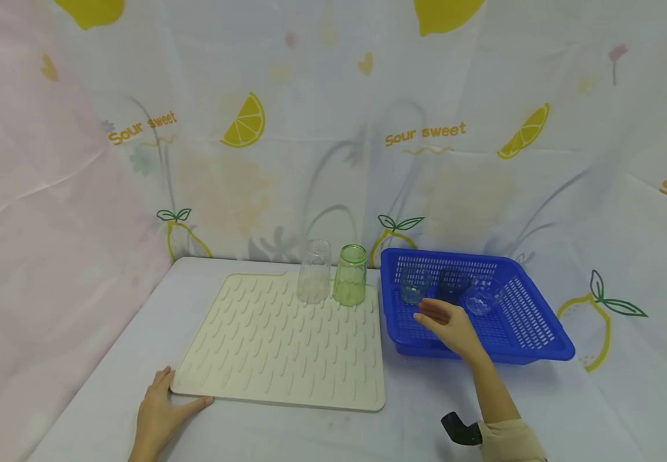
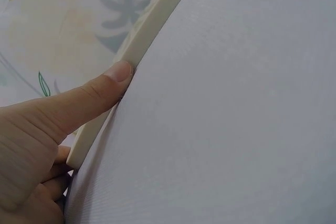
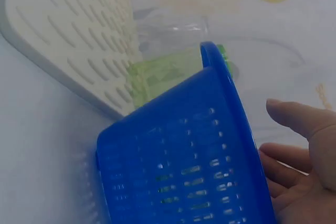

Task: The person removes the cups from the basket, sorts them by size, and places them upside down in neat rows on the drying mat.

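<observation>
At the near left corner of a cream ridged drying mat (image 1: pixel 275 359), my left hand (image 1: pixel 158 410) spreads its thumb along the front edge and its fingers by the left edge. In the left wrist view the thumb (image 2: pixel 119 72) presses the mat's rim (image 2: pixel 144 35). My right hand (image 1: pixel 450 327) hovers over the near side of a blue plastic basket (image 1: pixel 393 327), thumb and fingers apart, holding nothing. Inside the basket are a clear glass (image 1: pixel 414 289), a dark glass (image 1: pixel 451 285) and another clear glass (image 1: pixel 481 298).
A tall clear glass (image 1: pixel 314 273) and a green glass (image 1: pixel 350 276) stand side by side at the mat's far right. The basket sits just right of the mat on a white-covered table (image 1: pixel 333 430). A lemon-print cloth (image 1: pixel 321 179) hangs behind.
</observation>
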The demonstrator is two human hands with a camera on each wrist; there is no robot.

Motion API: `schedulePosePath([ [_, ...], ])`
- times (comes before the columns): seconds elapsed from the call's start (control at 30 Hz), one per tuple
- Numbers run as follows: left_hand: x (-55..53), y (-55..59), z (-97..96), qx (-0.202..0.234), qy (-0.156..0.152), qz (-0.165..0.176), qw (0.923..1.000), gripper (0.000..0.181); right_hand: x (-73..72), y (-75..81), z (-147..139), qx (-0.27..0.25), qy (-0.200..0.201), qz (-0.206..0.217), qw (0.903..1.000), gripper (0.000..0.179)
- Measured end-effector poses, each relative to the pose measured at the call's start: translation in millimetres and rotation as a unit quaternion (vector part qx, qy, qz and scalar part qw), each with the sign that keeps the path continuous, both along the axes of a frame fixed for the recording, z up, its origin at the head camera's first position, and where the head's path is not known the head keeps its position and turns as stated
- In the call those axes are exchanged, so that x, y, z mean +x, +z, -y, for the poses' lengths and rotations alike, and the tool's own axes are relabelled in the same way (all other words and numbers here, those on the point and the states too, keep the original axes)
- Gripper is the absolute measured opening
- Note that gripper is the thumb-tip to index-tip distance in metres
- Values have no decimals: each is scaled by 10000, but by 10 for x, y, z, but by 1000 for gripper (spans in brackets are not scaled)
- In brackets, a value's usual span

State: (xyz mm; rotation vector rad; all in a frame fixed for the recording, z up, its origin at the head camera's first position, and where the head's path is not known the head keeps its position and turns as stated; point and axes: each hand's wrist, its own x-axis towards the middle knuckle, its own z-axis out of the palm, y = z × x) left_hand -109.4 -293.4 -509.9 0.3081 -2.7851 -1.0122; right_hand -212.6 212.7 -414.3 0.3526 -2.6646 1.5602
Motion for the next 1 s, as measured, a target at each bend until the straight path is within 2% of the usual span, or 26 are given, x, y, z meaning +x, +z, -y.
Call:
schedulePosePath([
  [0.43, -4, 1, 1, -9, -21, -64, 10000, 99, 53, -11, -345, 435, -316, -73, 9985, 54],
  [1.0, 7, 18, -12, -17, 16, -37, 10000, 99, -54, 33, -750, 706, -913, -43, 9933, 62],
])
